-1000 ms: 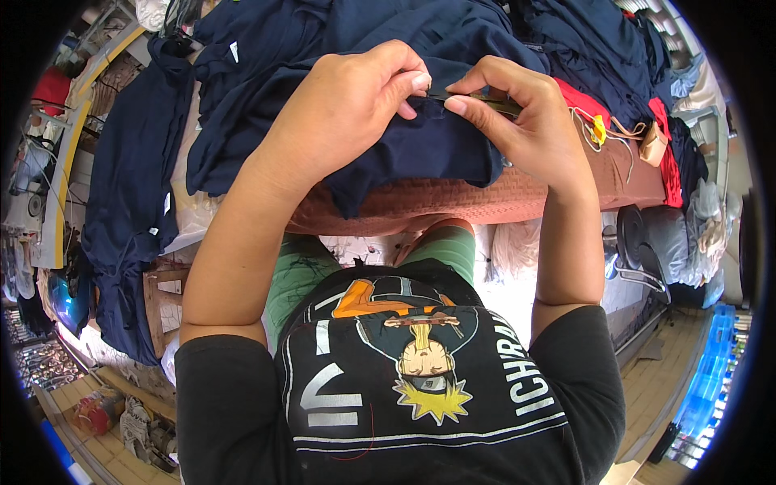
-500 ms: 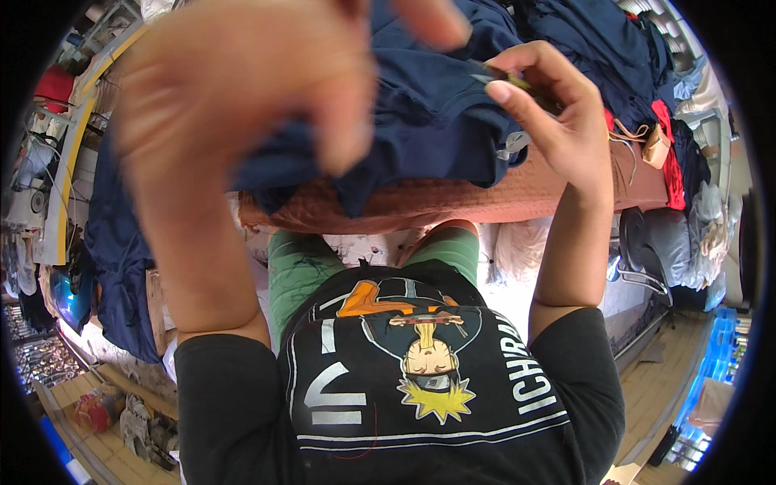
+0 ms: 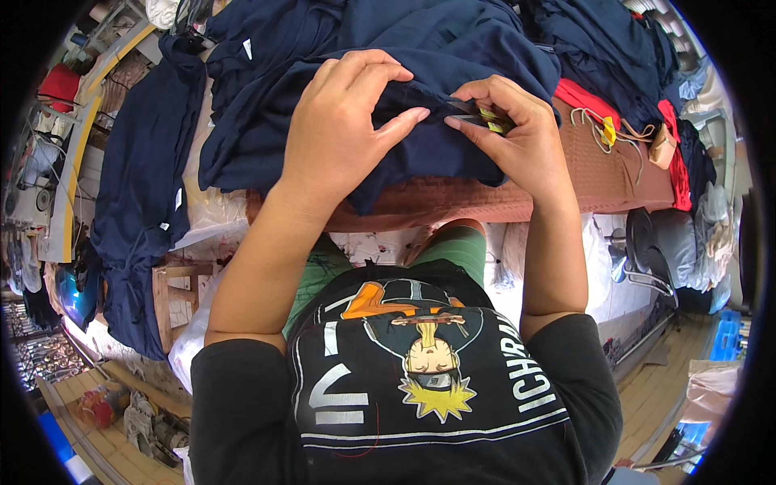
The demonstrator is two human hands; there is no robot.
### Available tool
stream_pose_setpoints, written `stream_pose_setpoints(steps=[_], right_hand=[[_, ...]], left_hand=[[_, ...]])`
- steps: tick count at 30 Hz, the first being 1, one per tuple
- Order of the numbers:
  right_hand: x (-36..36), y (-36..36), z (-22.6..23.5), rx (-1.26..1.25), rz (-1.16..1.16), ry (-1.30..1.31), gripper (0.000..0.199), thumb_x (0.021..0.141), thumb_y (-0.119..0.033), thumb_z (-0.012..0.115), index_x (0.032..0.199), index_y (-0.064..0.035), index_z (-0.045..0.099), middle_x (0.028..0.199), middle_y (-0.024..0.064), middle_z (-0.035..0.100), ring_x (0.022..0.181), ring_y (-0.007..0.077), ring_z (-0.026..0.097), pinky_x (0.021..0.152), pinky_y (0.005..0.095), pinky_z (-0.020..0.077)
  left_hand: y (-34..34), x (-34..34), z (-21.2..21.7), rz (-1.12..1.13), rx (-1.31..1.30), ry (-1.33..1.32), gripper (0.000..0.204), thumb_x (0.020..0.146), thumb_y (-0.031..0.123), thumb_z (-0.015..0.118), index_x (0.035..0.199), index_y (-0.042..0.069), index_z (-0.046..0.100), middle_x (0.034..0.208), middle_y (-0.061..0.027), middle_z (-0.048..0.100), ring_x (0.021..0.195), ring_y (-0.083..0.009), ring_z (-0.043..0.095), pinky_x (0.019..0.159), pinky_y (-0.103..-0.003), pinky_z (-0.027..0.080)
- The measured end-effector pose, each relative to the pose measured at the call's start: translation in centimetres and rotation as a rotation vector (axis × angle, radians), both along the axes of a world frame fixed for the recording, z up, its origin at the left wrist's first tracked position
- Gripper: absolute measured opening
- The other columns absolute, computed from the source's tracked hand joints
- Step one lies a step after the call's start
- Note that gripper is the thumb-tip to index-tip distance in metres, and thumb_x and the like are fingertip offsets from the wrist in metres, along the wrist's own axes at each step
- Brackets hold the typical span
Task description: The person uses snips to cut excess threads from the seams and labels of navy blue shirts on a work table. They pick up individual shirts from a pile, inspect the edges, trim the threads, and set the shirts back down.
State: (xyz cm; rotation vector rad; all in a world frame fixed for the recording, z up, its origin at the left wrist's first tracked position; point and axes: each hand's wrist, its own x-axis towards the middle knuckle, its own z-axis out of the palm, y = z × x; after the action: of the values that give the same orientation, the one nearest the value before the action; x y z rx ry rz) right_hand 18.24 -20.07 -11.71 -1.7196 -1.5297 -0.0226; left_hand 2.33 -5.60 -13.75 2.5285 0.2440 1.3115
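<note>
A navy blue garment (image 3: 267, 121) lies heaped across the brown cloth-covered surface in front of me. At its raised edge, my left hand (image 3: 343, 113) curls its fingers on the cloth; thumb and forefinger tips stand apart, with a fold of fabric between them. Close by on the right, my right hand (image 3: 513, 121) grips small thread snips (image 3: 491, 120) with yellow-green on the handle. Their blades point left against the same fold. Exactly where the blades meet the cloth cannot be made out.
More navy cloth (image 3: 598, 56) is piled at the far right, and a long navy piece (image 3: 145, 178) hangs at the left. Red cloth (image 3: 586, 105), cords and a small tan block (image 3: 661, 147) lie on the brown cover (image 3: 614, 174). A black chair (image 3: 647, 242) stands at right.
My left hand has come down and right from a blurred, raised position to the cloth. My right hand has moved slightly left and down with the snips. The garment has shifted.
</note>
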Motion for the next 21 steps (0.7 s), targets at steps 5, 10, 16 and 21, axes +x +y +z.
stream_pose_setpoints(steps=[5,10,16,21], right_hand=[[0.0,-0.3,-0.5,0.007,0.023,0.027,0.028,0.071,-0.005,0.080,0.095,-0.0056,0.067,0.079,0.0028,0.059,0.065,0.0135,0.051,0.063,0.0253,0.0452],[-0.4,-1.0,-0.5,-0.012,0.010,0.103,0.030,0.074,-0.008,0.079,0.101,-0.0049,0.065,0.082,0.0037,0.059,0.068,0.0136,0.051,0.066,0.0257,0.0455],[-1.5,-0.6,-0.5,0.184,0.082,0.086,0.028,0.075,-0.006,0.076,0.101,-0.0032,0.065,0.090,0.0071,0.063,0.078,0.0176,0.060,0.072,0.0272,0.0478],[-2.8,0.1,-1.0,0.189,0.031,-0.140,0.025,0.069,-0.006,0.077,0.092,-0.0067,0.067,0.092,0.0087,0.062,0.077,0.0259,0.063,0.066,0.0311,0.0507]], left_hand=[[0.1,0.1,-1.3,0.005,0.007,-0.145,0.016,0.072,0.012,0.077,0.085,0.006,0.069,0.095,-0.0014,0.067,0.081,-0.0207,0.062,0.076,-0.033,0.051],[-0.7,-2.2,-1.3,0.028,0.012,-0.072,0.012,0.072,0.008,0.076,0.082,0.006,0.070,0.094,0.0013,0.066,0.079,-0.0174,0.060,0.072,-0.030,0.048],[-1.7,-3.4,-1.0,-0.045,-0.196,0.030,0.016,0.072,-0.002,0.075,0.086,0.005,0.072,0.096,-0.0043,0.065,0.088,-0.0170,0.060,0.078,-0.028,0.047],[-1.7,-3.4,-1.0,-0.098,-0.252,0.007,0.015,0.072,-0.002,0.075,0.087,0.004,0.072,0.096,-0.0054,0.063,0.089,-0.0163,0.060,0.079,-0.027,0.047]])
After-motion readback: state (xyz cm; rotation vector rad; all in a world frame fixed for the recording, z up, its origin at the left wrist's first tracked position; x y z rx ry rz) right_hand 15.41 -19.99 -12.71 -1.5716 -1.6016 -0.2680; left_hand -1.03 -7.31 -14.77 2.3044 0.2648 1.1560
